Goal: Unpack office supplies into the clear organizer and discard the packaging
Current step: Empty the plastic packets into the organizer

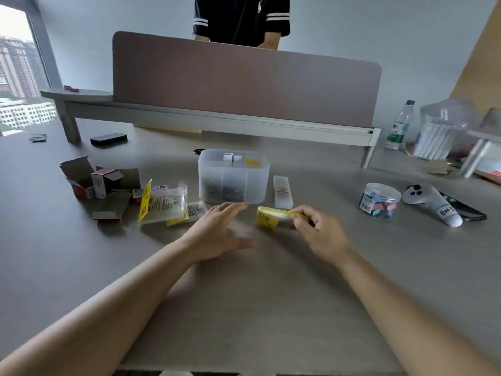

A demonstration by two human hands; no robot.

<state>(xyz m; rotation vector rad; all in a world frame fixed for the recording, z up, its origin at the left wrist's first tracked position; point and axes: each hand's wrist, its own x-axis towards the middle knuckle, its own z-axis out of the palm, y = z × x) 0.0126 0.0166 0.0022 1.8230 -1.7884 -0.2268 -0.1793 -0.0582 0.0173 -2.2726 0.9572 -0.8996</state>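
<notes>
Nearest, both forearms reached over the grey counter (pixel 271 308). Left hand (pixel 219 232) lay flat and relaxed, fingers straight, holding nothing, fingertips just short of the organizer. Right hand (pixel 320 232) pinched the near end of a yellow packet (pixel 271 217) w/ curled fingers and thumb; packet sat low at the counter, just in front of the organizer's right corner. Contents of packet too blurred to tell. Next back, clear organizer (pixel 233 176) stood upright at center, small boxes and a yellow item showing at its top, dark bits in the lower compartments. A slim white box (pixel 282 191) lay just beside its right wall. To the left, a pile of opened plastic bags w/ yellow cards (pixel 162 203), then torn cardboard boxes (pixel 95 183) farther left. Right side: round clear tub of colored clips (pixel 379 200), white controller (pixel 431 203), dark phone (pixel 463 210) touching it. Farther back, a black case (pixel 108 139), water bottle (pixel 400 126), brown divider panel (pixel 244 82), and a person in a black shirt (pixel 241 20) behind it.
</notes>
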